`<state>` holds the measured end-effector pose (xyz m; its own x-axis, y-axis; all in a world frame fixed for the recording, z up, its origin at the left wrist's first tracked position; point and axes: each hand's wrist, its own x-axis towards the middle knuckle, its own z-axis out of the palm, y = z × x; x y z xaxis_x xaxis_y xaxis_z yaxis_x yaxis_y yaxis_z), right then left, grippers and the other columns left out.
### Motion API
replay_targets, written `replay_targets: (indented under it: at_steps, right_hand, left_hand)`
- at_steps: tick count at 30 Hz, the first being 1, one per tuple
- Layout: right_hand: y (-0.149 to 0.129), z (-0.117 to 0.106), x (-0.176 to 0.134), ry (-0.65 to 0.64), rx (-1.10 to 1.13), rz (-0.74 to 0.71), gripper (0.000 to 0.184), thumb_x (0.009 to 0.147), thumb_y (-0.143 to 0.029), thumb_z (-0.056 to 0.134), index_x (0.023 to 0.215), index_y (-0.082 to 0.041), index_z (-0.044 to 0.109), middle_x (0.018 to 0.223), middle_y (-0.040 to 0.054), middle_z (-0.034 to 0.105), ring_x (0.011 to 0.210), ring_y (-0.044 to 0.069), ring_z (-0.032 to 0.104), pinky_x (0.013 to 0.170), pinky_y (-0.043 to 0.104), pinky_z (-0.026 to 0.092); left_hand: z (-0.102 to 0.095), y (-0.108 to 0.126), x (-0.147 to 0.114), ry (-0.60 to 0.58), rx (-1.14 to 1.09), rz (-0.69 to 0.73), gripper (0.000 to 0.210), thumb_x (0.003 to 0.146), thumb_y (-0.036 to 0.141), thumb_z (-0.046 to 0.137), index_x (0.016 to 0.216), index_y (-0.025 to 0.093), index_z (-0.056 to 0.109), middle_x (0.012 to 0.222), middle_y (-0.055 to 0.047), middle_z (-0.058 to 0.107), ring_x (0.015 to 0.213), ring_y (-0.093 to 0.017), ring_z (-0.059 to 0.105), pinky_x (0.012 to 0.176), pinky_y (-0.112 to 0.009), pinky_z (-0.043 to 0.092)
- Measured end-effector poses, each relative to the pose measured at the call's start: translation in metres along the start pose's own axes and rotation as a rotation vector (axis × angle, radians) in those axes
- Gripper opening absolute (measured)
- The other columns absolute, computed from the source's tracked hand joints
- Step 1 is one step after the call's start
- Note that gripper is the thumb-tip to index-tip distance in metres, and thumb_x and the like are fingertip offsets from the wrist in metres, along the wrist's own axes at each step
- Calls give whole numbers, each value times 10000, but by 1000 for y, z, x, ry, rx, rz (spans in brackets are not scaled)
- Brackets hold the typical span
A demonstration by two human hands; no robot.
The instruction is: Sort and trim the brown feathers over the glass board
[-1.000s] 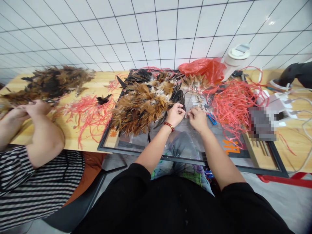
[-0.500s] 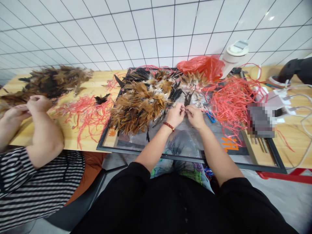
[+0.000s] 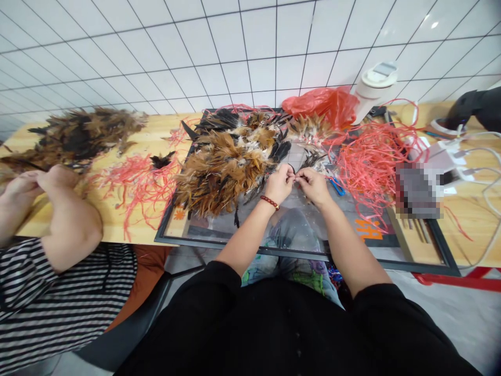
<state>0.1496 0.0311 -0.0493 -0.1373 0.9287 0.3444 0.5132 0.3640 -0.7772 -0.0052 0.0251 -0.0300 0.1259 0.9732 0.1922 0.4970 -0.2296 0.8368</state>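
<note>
My left hand (image 3: 280, 185), with a beaded bracelet on its wrist, is closed in a pinch, with a thin dark feather (image 3: 291, 167) at its fingertips. Close beside it, my right hand (image 3: 313, 187) is also pinched; dark-grey feathers (image 3: 312, 158) fan out just beyond its fingers, their held ends hidden. The fingertips of both hands nearly meet above the dark, glass-like tabletop panel. Left of my hands lies a large heap of brown and black feathers (image 3: 225, 164). A blue-handled tool (image 3: 337, 187) lies beside my right hand.
Red plastic strips (image 3: 370, 162) are tangled at right, near a red plastic bag (image 3: 323, 106) and white tumbler (image 3: 376, 86). A pixelated object (image 3: 418, 190) and white cables lie farther right. At left, a co-worker's hands (image 3: 41, 183) are near another feather pile (image 3: 86, 130).
The dark feathers that stood upright between my fingertips now lean right beyond my right hand, and a thin dark feather shows at my left fingertips. My hands stay in nearly the same place.
</note>
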Motion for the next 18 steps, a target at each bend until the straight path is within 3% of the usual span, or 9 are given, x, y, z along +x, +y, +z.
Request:
replay_targets:
  at_steps: [5, 11, 18]
  right_hand:
    - [0, -1, 0, -40, -79, -19, 66, 790, -195, 530, 759, -221, 582, 843, 85, 659, 852, 245, 610, 806, 388, 475]
    - [1, 1, 1, -1, -113, 35, 144, 819, -167, 489, 822, -222, 622, 891, 97, 692, 880, 251, 620, 856, 407, 498]
    - [2, 0, 2, -31, -65, 8, 118, 819, -219, 541, 753, -221, 639, 853, 88, 678, 861, 246, 618, 833, 405, 498]
  left_hand:
    - [0, -1, 1, -18, -10, -9, 218, 803, 56, 596, 945, 219, 565, 869, -19, 678, 798, -128, 668, 822, -250, 529]
    - [1, -1, 0, -34, -11, -23, 238, 792, 59, 611, 946, 234, 565, 874, -14, 683, 797, -133, 667, 805, -251, 533]
    - [1, -1, -1, -26, 11, 10, 190, 824, 80, 580, 941, 228, 554, 852, -15, 674, 755, -127, 655, 761, -235, 508]
